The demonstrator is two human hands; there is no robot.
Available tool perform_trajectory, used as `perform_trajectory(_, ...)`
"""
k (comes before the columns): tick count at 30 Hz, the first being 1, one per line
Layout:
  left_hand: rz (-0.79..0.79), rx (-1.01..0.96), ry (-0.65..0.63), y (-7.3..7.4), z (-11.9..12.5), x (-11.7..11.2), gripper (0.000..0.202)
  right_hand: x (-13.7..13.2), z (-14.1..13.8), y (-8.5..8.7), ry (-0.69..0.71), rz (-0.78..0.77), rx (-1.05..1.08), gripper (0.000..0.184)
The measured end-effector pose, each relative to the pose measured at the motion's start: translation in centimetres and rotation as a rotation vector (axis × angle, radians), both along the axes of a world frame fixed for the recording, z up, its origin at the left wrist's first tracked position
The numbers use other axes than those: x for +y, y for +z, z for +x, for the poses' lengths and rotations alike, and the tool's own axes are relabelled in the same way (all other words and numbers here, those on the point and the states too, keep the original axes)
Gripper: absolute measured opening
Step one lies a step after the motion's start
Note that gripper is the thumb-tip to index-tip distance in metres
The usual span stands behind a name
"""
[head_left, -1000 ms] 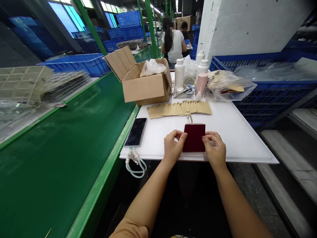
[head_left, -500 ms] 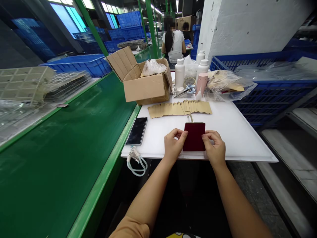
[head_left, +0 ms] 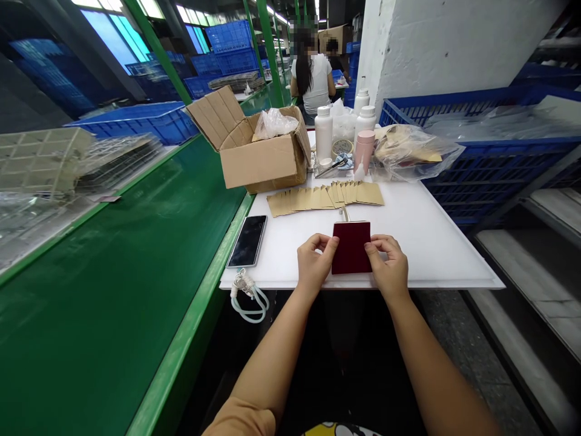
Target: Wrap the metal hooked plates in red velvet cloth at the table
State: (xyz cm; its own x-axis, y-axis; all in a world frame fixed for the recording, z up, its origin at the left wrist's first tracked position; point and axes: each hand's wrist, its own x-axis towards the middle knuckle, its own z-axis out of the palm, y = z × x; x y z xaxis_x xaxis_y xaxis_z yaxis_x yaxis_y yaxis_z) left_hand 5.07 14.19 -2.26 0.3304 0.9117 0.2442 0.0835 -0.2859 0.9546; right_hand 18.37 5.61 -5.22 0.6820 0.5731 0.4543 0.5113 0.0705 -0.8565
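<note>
A flat, dark red square piece (head_left: 351, 248) with a pale top edge is held upright over the near edge of the white table (head_left: 431, 242). My left hand (head_left: 314, 260) pinches its left side between thumb and fingers. On the opposite side my right hand (head_left: 389, 264) pinches the right edge in the same way. Just behind the piece, a small pale strip (head_left: 344, 214) shows; whether it is joined to the piece I cannot tell. Farther back lies a fanned row of gold-tan cards (head_left: 318, 198), touched by neither hand.
On the left lie a phone (head_left: 247, 241) and its looped strap (head_left: 252, 303), beside a green conveyor belt (head_left: 113, 272). An open cardboard box (head_left: 258, 160), white bottles (head_left: 324, 133), a pink bottle (head_left: 364, 151) and a plastic bag (head_left: 408, 154) stand behind. Blue crates (head_left: 490, 163) are at right. A person (head_left: 313, 75) sits ahead.
The whole view has shifted slightly. Both hands keep their pinch on the dark red square piece, which looks a little more tilted than before.
</note>
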Motion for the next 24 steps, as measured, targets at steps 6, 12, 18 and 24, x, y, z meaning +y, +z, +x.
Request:
perform_trajectory(6, 0.0, -0.004, -0.002, -0.02, 0.12, 0.06, 0.026, -0.01, -0.06, 0.19, -0.005, -0.001, -0.009, 0.02)
perform_trajectory(12, -0.009, -0.009, 0.004, -0.02, 0.21, 0.05, 0.026, 0.01, -0.08, 0.23, -0.006, 0.0, -0.008, 0.021)
perform_trajectory(18, -0.017, -0.002, 0.009, 0.04, 0.19, 0.01, 0.027, 0.03, -0.08, 0.12, -0.013, 0.0, -0.004, 0.021)
perform_trajectory(24, -0.02, 0.006, 0.01, 0.04, 0.18, 0.0, 0.029, 0.06, -0.06, 0.11, -0.013, -0.007, 0.004, 0.022)
